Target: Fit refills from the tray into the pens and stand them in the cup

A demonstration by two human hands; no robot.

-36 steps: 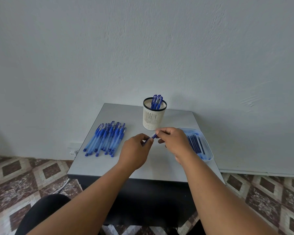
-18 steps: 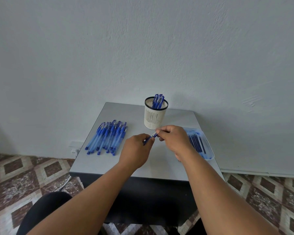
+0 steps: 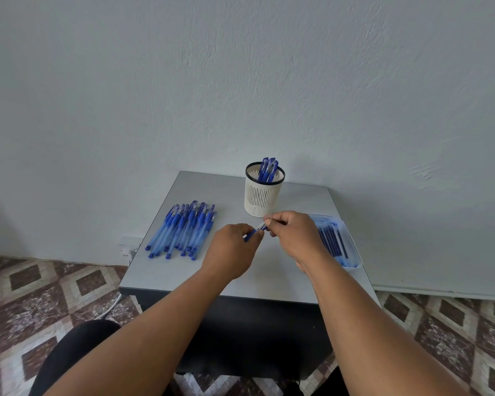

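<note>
while loose pens (image 3: 182, 230) lie left and the cup (image 3: 263, 192) stands behind, the left hand (image 3: 232, 250) and right hand (image 3: 296, 235) both pinch one pen (image 3: 255, 231) above the table (image 3: 269, 275).

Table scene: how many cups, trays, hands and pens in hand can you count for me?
Cup: 1
Tray: 1
Hands: 2, the left hand and the right hand
Held pen: 1, gripped by both hands
Total: 5
The piled pens and the refills overlap too much to count.
</note>
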